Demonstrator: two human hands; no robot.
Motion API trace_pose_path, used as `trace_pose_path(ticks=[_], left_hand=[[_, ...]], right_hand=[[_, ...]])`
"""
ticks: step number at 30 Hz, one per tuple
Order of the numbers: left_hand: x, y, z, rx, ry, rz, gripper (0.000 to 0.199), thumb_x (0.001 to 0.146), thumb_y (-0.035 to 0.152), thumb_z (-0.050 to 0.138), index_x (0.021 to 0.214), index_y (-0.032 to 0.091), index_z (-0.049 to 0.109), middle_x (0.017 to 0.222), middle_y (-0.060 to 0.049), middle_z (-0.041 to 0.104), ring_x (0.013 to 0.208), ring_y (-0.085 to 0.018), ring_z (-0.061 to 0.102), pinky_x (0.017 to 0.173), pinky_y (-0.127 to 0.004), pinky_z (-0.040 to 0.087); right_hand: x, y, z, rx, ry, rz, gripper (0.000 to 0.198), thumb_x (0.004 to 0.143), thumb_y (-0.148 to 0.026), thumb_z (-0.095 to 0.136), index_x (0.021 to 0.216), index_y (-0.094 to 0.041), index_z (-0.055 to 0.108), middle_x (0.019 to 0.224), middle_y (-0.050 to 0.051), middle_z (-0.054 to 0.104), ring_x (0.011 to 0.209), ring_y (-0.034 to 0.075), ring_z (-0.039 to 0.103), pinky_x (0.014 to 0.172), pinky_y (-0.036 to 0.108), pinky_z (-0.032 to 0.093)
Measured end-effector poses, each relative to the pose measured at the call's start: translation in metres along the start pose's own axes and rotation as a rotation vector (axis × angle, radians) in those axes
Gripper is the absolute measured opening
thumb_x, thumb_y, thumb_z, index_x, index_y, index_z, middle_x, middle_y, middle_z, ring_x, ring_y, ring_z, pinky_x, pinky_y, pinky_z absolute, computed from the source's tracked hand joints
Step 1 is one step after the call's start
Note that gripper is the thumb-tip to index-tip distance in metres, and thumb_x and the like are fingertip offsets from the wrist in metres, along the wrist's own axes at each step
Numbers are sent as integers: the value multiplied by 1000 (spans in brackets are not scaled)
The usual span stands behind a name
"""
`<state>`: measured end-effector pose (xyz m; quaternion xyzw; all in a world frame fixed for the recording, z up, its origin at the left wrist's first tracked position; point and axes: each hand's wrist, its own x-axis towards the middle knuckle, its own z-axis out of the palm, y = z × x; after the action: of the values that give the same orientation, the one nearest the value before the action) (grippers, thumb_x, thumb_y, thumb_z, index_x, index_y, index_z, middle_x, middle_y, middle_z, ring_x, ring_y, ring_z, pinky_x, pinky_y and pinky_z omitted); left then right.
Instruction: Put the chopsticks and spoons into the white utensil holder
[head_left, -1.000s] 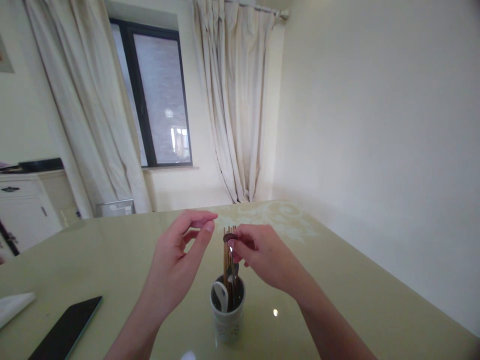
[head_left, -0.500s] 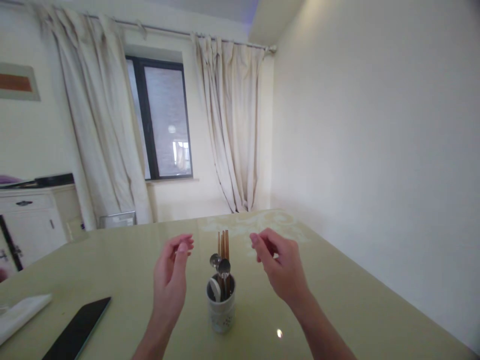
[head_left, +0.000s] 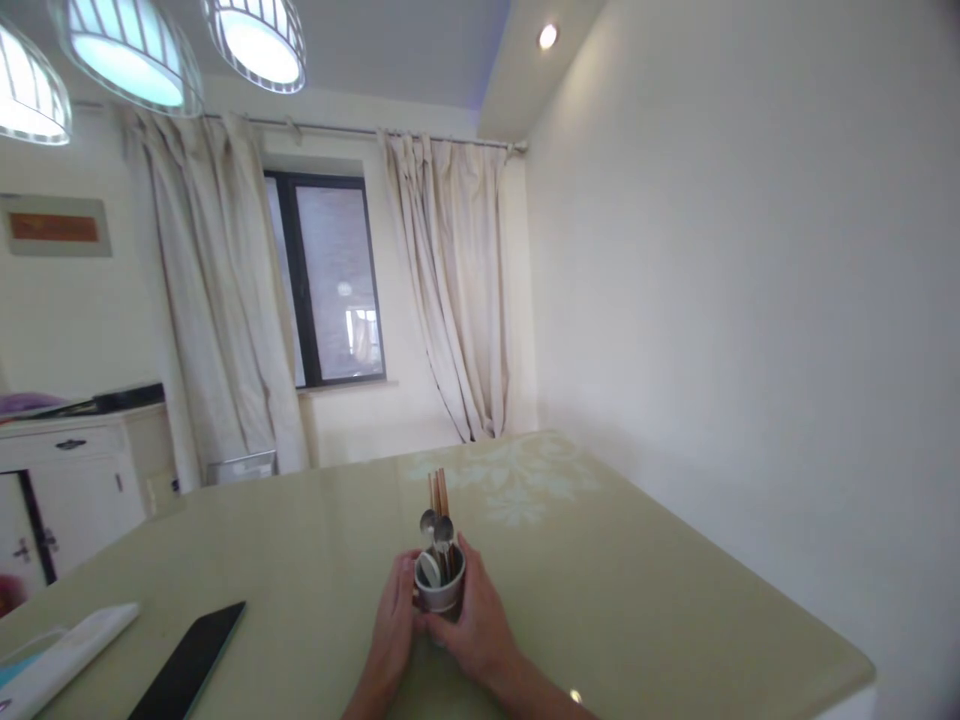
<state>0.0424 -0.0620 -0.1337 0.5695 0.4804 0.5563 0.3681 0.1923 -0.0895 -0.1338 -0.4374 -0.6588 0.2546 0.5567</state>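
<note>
A light ceramic utensil cup (head_left: 439, 598) stands upright on the table, with both hands wrapped around it. My left hand (head_left: 396, 605) presses against its left side. From the right, my right hand (head_left: 480, 615) closes round the cup, its thumb across the near side. Wooden chopsticks (head_left: 439, 492) rise out of the cup. Two metal spoons, one of them a dark shiny spoon (head_left: 444, 530), stand bowl-up in front of them. A white spoon (head_left: 429, 568) leans at the cup's left rim. The cup's lower part is hidden by my fingers.
The greenish glossy table (head_left: 637, 600) stretches ahead to the curtains (head_left: 457, 280) and the right wall. A black tablet-like slab (head_left: 187, 660) and a white flat object (head_left: 82, 655) lie at the left. Pendant lamps (head_left: 259, 45) hang overhead; a white cabinet (head_left: 82, 500) stands far left.
Both hands have come inward from either side of the cup and closed around it. The view has tilted up, bringing the lamps into sight.
</note>
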Motion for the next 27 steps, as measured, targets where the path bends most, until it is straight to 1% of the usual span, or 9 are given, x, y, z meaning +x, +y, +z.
trace_pose_path(ticks=[4,8,10,13,18,20,23,25,27], left_hand=[[1,-3,0,-68,-28,-30,74,82,90,48,102,21,67,90,-5,72,84,-24,70,72,-34,59],[-2,0,5,-12,-7,-108,74,79,95,42,76,23,57,64,3,52,56,-17,52,51,-28,44],[-2,2,9,107,-56,-96,72,80,95,38,62,26,45,58,4,41,53,-16,43,52,-30,39],[-1,1,12,264,-122,-11,69,83,91,37,53,29,31,57,4,30,56,-18,39,58,-34,39],[0,-4,14,296,-118,-4,65,86,84,43,52,31,28,59,3,25,61,-21,37,63,-34,38],[0,-4,15,283,-115,-17,64,84,84,44,52,31,27,60,3,24,63,-21,37,64,-34,38],[-1,-4,14,296,-135,-17,64,84,84,43,53,30,28,60,4,24,62,-20,38,64,-34,38],[2,-4,13,323,-158,-3,63,86,82,41,53,30,30,59,3,27,61,-21,40,65,-35,40],[7,-4,12,359,-197,-1,60,88,78,40,52,30,32,58,3,30,61,-22,44,67,-37,42]], right_hand=[[5,-4,-14,-11,-11,-3,66,67,-23,85,129,-22,62,121,10,76,110,34,72,97,46,56],[18,7,-41,-102,43,28,60,70,-28,83,126,-20,62,118,12,78,108,33,74,95,45,56],[27,20,-61,-162,86,41,60,70,-32,82,126,-20,62,118,13,78,108,34,75,96,47,56],[41,41,-96,-217,152,68,56,71,-36,79,122,-21,63,114,15,79,104,37,76,93,51,56],[58,65,-149,-317,278,133,46,71,-43,77,111,-25,65,104,16,79,97,40,76,85,54,56],[60,71,-159,-346,313,153,48,72,-44,75,113,-23,64,106,17,78,98,40,76,86,53,56],[59,79,-160,-362,335,166,54,74,-49,72,117,-18,63,109,19,77,102,40,75,90,52,57],[57,83,-156,-364,344,171,67,72,-54,73,124,-13,60,119,22,74,111,41,72,96,52,56],[54,83,-152,-413,428,137,89,68,-61,77,137,-9,53,136,29,65,127,45,63,106,56,51]])
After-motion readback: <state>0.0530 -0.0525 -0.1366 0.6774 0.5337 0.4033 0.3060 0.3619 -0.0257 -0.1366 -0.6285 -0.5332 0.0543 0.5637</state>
